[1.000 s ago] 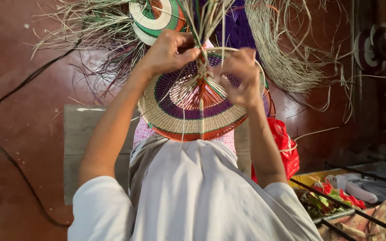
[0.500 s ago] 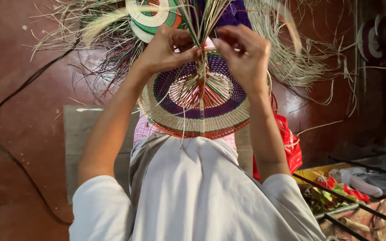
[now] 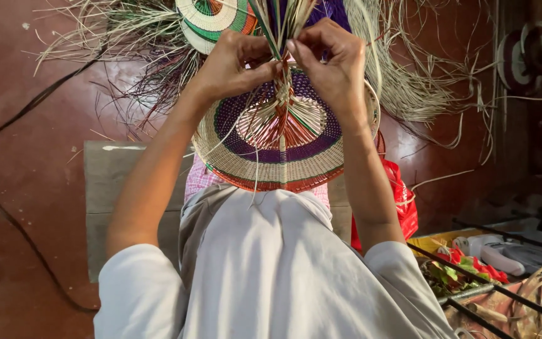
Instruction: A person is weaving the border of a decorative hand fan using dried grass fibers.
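Note:
A round woven fan (image 3: 283, 147) with purple, cream, green and orange rings rests tilted on my lap. A braided spine runs up its middle into a bundle of loose straw strands (image 3: 282, 19). My left hand (image 3: 236, 63) pinches the strands at the top of the braid from the left. My right hand (image 3: 334, 66) pinches the same strands from the right, fingertips nearly touching the left hand's. Both hands are closed on the straw just above the fan's centre.
A second woven disc (image 3: 211, 19) lies beyond my hands, amid heaps of loose straw (image 3: 415, 88) on the red floor. A grey mat (image 3: 117, 182) lies under me, a black cable (image 3: 1, 201) at left. A red bag (image 3: 404, 198) and a tray of coloured items (image 3: 465, 263) lie at right.
My right hand left the fan's right rim and came up to the central strands beside my left hand. The fan tilted slightly.

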